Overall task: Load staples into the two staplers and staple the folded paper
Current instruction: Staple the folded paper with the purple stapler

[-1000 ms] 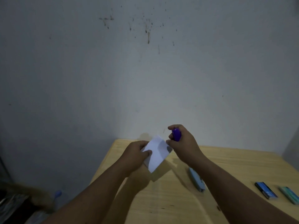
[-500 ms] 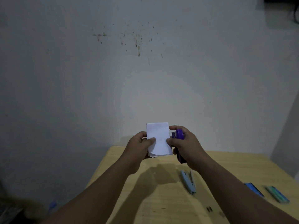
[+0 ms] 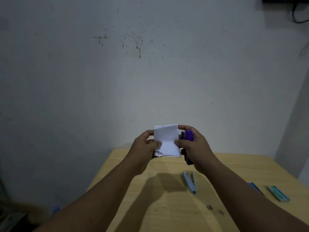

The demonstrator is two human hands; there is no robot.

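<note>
The white folded paper [image 3: 167, 141] is held upright above the far edge of the wooden table [image 3: 167, 206]. My left hand [image 3: 143, 151] pinches its left side between thumb and fingers. My right hand [image 3: 195, 148] grips the purple stapler [image 3: 188, 144] in its palm, while its thumb and forefinger pinch the paper's right edge. A light blue stapler [image 3: 189, 181] lies on the table below my right hand, its jaws slightly apart.
Two staple boxes lie at the table's right side, a blue one [image 3: 255, 188] partly behind my right forearm and a teal one [image 3: 278, 193]. Small loose staple pieces [image 3: 214, 209] lie nearer me. A stained white wall rises behind the table.
The paper has turned from tilted to upright and both hands have risen with it. My right hand's fingers now pinch the paper's right edge while still holding the purple stapler.
</note>
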